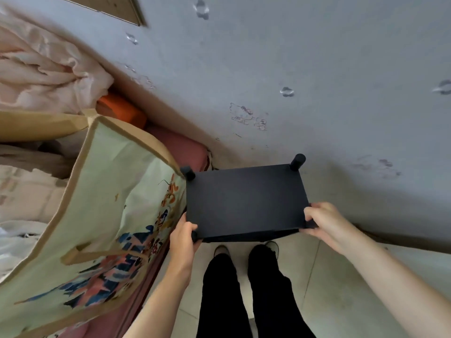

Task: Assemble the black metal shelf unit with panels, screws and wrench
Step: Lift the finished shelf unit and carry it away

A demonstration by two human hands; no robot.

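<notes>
The black metal shelf unit [246, 203] stands against the grey wall, seen from above, with its flat top panel facing me. Round black posts stick up at its far corners, one at the left [188, 172] and one at the right [297, 161]. My left hand [183, 234] grips the near left corner, fingers curled round the post there. My right hand [323, 222] holds the near right corner, thumb on top and fingers under the edge. No screws or wrench are in view.
A large printed fabric storage bag [97, 215] stands right beside the shelf on the left, with pink bedding [44, 69] and an orange item [122, 111] behind it. My legs and feet [244, 276] stand on the tiled floor just below the shelf. The wall [317, 69] bears sticker marks.
</notes>
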